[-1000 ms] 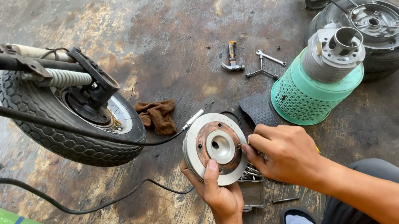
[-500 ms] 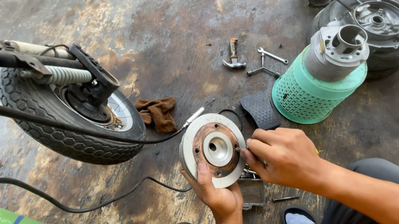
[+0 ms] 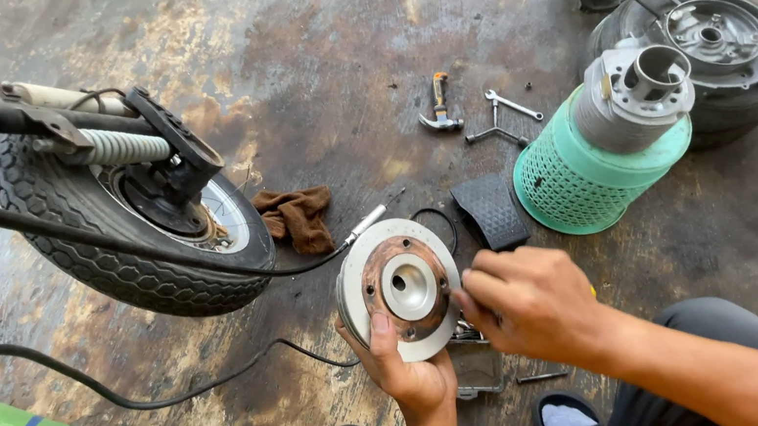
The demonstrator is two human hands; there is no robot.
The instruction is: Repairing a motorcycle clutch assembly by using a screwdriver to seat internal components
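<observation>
Head view looked down on a stained concrete floor. Toward its left edge lay a scooter wheel with a coil spring over it, and a brown rag just beside the tyre. A black cable ran under the wheel toward the middle of the floor.

Near the floor's lower middle, the left hand held a round metal brake drum up off the floor, tilted face-up, thumb pressed on the rusty inner ring and fingers closed behind the lower rim. The right hand had its fingertips pinched together at the drum's right edge; whether they gripped a small part there could not be told.

The drum looked like solid cast metal: stiff, fairly heavy for its width, its machined outer band smooth and likely greasy. A sound hold would probably be at the rim with a thumb on the rough rusted face, as the left hand had it, rather than on the slick polished hub.

Farther right stood a black rubber pad, a hammer and wrenches, a green plastic basket carrying a finned cylinder, and an engine casing near the right edge.

Against half a second earlier, the drum had stayed in the same grip and place; the right hand's fingers had shifted only slightly along its edge.
</observation>
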